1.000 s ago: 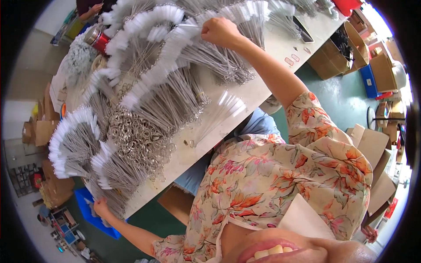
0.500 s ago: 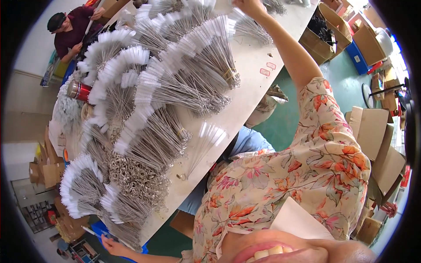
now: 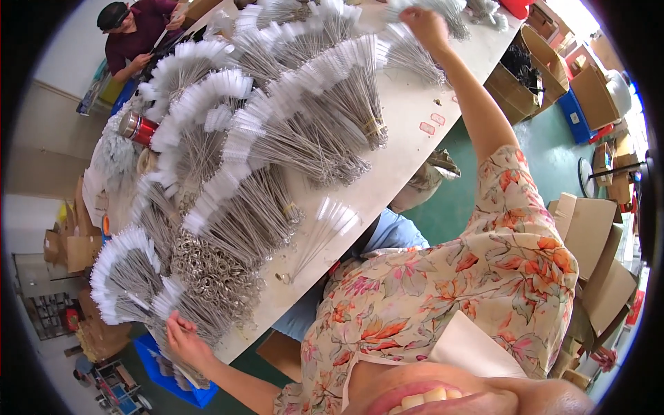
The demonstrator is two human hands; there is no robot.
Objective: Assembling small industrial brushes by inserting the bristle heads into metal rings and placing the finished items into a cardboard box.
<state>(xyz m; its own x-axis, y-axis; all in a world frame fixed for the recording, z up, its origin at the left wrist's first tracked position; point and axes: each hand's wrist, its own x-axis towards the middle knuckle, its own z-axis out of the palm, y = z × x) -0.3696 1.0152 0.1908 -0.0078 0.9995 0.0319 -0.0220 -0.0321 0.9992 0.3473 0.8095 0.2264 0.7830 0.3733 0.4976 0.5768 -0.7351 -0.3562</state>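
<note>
Head view shows the person's two bare hands well apart, one at each end of a bench (image 3: 398, 155) spread with wire-handled brushes. The left hand (image 3: 187, 339) is low at the near left end, palm partly turned up and fingers loosely curled; whether it grips a brush cannot be told. Just beside its fingertips lies a small bundle of white-bristled brushes (image 3: 197, 311), and a wider fan of brushes (image 3: 124, 277) spreads beyond it to the left. Directly below the left hand, off the bench, stands a blue bin (image 3: 147, 351) with greyish things inside.

The right hand (image 3: 425, 29) is raised at the far end with its fingers bent inward; what, if anything, is between them cannot be told. Close below it lies a loose bundle of brushes (image 3: 415, 59), its bristle ends toward the hand.

Between the two hands, a heap of silver metal rings (image 3: 214, 277) sits nearer the left one, just beyond its bundle. Next along toward the right hand come a thick bundle of brushes (image 3: 245, 211), a few separate brushes (image 3: 321, 225) spread near the bench edge, and a bundle tied with a yellowish band (image 3: 373, 127). Two small red-and-white slips (image 3: 427, 128) lie below the right hand. Farther up from the left hand stands a red and silver flask (image 3: 140, 129). Across the bench, well away from both hands, is a co-worker (image 3: 135, 38).
</note>
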